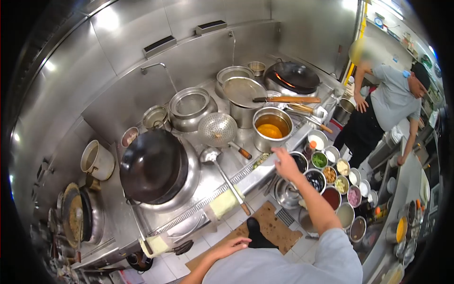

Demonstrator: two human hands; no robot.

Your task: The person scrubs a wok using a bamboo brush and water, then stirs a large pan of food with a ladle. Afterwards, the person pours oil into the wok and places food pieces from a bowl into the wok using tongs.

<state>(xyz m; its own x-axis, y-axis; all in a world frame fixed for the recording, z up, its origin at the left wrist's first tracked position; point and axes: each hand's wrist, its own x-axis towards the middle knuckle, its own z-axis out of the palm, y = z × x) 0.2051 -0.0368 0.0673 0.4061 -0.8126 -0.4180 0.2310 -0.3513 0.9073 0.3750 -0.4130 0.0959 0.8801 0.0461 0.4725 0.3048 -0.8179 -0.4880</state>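
Note:
My right hand (285, 164) reaches out over the front edge of the stove, just below a steel pot of orange-brown oil (273, 127). Its fingers look loosely apart, and I see nothing in them. Chopped green scraps (260, 161) lie on the stove rim close to its fingertips. Low against my body rests my left hand (231, 247), fingers stretched out and holding nothing. A long-handled ladle (222, 173) and a perforated strainer (217, 129) lie on the stove top between the oil pot and a big black wok (153, 165).
Bowls of seasonings and chopped ingredients (330, 176) crowd the right side. Behind them stands a co-worker (392, 94). Flames show under the far wok (295, 77). Folded cloths (224, 203) lie along the stove's front edge. Cardboard (269, 229) covers floor tiles.

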